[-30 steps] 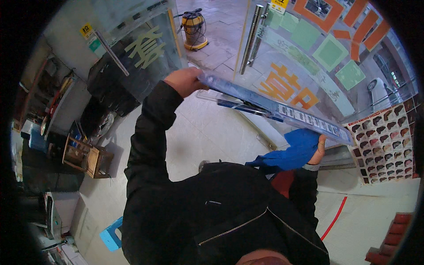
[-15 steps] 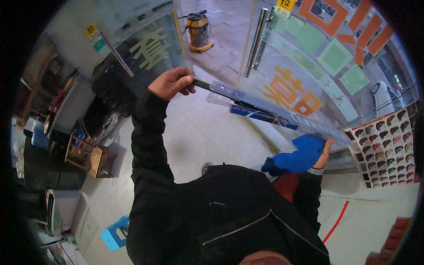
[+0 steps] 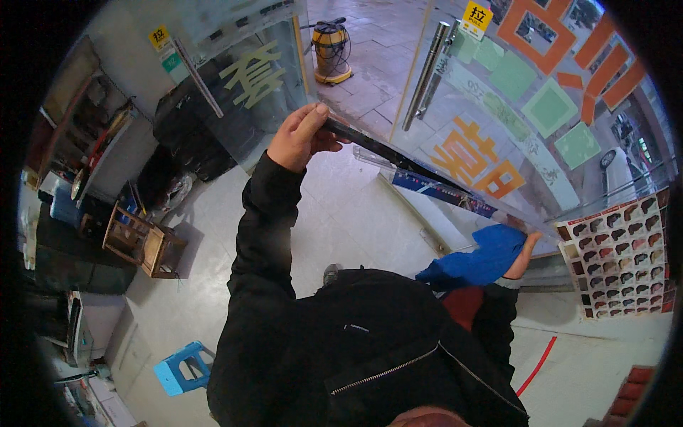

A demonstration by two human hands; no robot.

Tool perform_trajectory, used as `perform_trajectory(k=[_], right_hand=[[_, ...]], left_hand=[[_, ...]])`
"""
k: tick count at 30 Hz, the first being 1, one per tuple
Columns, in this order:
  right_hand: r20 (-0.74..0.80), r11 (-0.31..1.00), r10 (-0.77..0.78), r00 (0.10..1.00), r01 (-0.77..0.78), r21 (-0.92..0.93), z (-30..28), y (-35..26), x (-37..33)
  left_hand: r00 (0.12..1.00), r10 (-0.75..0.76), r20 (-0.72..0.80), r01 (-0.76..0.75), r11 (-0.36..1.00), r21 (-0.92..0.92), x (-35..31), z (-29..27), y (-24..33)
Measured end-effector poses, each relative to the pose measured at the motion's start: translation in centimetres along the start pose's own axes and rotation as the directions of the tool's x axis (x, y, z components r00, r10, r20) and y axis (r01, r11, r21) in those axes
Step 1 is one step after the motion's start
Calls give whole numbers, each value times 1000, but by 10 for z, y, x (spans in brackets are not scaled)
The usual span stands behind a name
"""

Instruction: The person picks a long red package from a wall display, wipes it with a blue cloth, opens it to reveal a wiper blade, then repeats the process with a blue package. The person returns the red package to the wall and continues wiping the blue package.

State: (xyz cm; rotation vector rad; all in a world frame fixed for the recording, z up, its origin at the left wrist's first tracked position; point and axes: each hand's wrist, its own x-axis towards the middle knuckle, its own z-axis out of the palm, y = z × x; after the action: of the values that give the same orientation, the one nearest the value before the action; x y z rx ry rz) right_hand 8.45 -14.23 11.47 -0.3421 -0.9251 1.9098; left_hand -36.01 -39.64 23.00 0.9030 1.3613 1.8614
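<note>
My left hand (image 3: pixel 302 136) is raised near the glass doors, pinching the end of a long black strip (image 3: pixel 377 151) between thumb and fingers. The strip slants down to the right along a slim clear plastic package (image 3: pixel 370 161) with a dark blue printed card (image 3: pixel 445 194). At the package's lower right end is my right hand (image 3: pixel 525 255), its fingers curled and mostly hidden. A blue cloth (image 3: pixel 475 260) hangs against this hand, over my red-lined clothing. Exactly how the right hand grips the package is hidden.
Glass doors with metal handles (image 3: pixel 427 75) stand ahead, a yellow-and-black vacuum cleaner (image 3: pixel 332 53) beyond them. On the left are a wooden chair (image 3: pixel 146 242), a blue plastic stool (image 3: pixel 183 368) and cluttered shelves (image 3: pixel 99 153). A sample poster (image 3: pixel 617 256) hangs at right.
My left hand has shifted right and up in the view. Much more of the black strip shows, lifted away from the clear package. My right hand stays at the package's lower end.
</note>
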Motion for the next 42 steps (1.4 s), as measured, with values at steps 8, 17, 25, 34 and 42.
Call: perform_trajectory(k=[8,17,25,34,42], right_hand=[[-95,999,-37,995,37,7,-25,2,-7],[87,998,-8,996,13,-54,-32,-5,-13],[28,999,-31,999,32,-37,-25,-9,-21],[43,996,88,995,-87,-10,-1,-12,-16],[-257,991,7,966,-41,-127,13,-14,-18]], left_hand=[[991,-74,-115,62,992,-107,-2,10,-5],[987,-18,-161,-13,981,-191,-5,13,-9],[978,-15,-207,-37,969,-245,-16,10,-11],[986,8,-166,-80,898,-432,-32,25,-15],[996,92,7,-80,897,-436,-48,33,-18]])
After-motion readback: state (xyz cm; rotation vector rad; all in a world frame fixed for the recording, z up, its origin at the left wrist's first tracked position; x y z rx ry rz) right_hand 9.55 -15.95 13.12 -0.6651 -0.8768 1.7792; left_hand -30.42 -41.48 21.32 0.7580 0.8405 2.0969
